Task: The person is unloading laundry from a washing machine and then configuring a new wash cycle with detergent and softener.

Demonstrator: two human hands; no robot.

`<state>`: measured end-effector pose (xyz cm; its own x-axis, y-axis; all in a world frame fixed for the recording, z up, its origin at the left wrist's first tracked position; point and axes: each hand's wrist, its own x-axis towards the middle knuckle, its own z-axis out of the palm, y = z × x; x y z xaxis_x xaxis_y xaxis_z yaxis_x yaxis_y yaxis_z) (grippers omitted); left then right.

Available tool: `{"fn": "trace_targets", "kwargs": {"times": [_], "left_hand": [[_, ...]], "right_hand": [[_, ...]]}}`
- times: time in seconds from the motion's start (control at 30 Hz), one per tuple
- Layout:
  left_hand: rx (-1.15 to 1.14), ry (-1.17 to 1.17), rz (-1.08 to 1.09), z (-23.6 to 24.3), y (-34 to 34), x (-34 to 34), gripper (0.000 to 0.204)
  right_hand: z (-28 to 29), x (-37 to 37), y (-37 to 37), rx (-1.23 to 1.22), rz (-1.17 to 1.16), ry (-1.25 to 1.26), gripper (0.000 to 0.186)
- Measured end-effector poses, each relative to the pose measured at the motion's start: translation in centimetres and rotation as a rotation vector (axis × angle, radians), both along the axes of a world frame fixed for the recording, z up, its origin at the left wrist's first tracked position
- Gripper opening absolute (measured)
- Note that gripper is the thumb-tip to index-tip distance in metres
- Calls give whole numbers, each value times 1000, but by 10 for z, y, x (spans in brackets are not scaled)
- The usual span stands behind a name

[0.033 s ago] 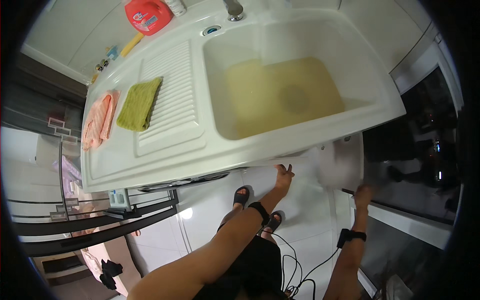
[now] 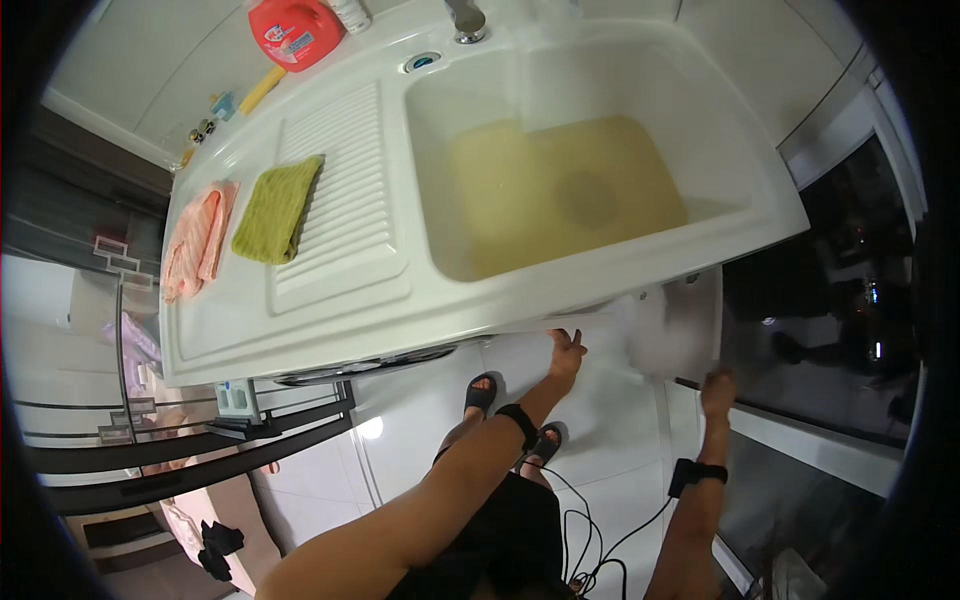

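Below the front edge of the white sink unit, my left hand (image 2: 567, 354) is at the thin edge of a white panel (image 2: 530, 323), its fingers apart. Whether the fingertips press on that panel is hard to tell. My right hand (image 2: 717, 390) has its fingers curled at the lower outer corner of a whitish cabinet door (image 2: 682, 325), which stands out from the unit at the right; its fingertips are slightly blurred. Above both hands is the basin (image 2: 440, 245), partly filled with yellowish water (image 2: 520, 205).
On the ribbed drainboard (image 2: 345, 190) rests a folded green towel (image 2: 275, 210), beside a pink cloth (image 2: 200, 240). A red detergent bottle (image 2: 295, 35) stands behind, near the faucet (image 2: 467, 20). Black cables (image 2: 585, 545) hang near my legs. A dark glass door (image 2: 820, 330) borders the right.
My right hand has shifted slightly left, with the cabinet door's outer edge, and looks less blurred. My left hand stays in nearly the same place.
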<state>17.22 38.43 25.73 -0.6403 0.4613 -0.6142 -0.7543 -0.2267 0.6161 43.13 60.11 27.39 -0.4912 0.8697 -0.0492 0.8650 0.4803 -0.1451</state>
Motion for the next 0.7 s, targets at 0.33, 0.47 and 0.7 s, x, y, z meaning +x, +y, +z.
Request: {"fn": "trace_targets", "kwargs": {"times": [0.33, 0.47, 0.7], "left_hand": [[15, 182, -357, -9, -15, -33, 101], [29, 273, -430, -1, -14, -38, 97], [-348, 454, -526, -3, -38, -44, 67]], "right_hand": [[36, -153, -93, -557, -247, 602, 15], [15, -152, -96, -836, -395, 823, 11], [45, -197, -106, -1146, -418, 948, 22]]}}
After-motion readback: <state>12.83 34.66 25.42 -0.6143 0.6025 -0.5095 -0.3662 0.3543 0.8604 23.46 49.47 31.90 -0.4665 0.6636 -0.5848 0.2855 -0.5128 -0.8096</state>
